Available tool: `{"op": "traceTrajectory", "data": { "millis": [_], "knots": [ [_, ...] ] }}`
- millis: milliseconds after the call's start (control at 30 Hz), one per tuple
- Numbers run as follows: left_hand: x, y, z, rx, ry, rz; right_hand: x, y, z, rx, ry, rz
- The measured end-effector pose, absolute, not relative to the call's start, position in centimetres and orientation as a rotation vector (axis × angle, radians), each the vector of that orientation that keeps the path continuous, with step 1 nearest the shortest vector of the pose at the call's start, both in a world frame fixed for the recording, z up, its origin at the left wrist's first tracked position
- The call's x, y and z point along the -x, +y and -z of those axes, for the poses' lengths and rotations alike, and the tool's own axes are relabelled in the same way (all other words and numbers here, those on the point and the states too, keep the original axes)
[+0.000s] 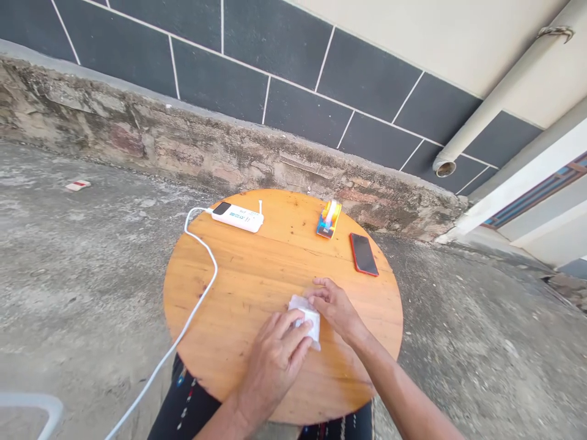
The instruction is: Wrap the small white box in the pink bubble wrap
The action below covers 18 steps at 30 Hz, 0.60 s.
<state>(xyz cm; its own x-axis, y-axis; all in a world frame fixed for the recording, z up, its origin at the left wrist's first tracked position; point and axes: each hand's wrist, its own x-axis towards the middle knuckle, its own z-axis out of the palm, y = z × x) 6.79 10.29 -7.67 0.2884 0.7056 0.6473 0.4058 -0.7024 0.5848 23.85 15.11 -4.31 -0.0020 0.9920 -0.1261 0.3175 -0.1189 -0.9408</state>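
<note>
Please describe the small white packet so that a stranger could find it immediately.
On the round wooden table, look at the half nearest the wearer. There the packet lies partly under the left hand, with the right hand at its far edge. Unlike the longer white cabled device near the table's far left edge, it looks wrapped in translucent film.

Seemingly white packet [313, 316], orange-brown table [250, 275]

I stand outdoors beside a building [440, 36], with rough concrete ground [101, 256] at nine o'clock, a tiled wall [275, 43] at twelve, a drainpipe [502, 95] at two.
</note>
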Motion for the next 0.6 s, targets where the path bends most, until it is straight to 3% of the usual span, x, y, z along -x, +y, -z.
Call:
{"op": "traceTrajectory", "data": {
  "millis": [600],
  "knots": [
    [-6.7,10.4,7.6,-2.288,1.001,-1.399,-23.6,16.0,5.1,1.359,-1.358,-1.014]
  ]
}}
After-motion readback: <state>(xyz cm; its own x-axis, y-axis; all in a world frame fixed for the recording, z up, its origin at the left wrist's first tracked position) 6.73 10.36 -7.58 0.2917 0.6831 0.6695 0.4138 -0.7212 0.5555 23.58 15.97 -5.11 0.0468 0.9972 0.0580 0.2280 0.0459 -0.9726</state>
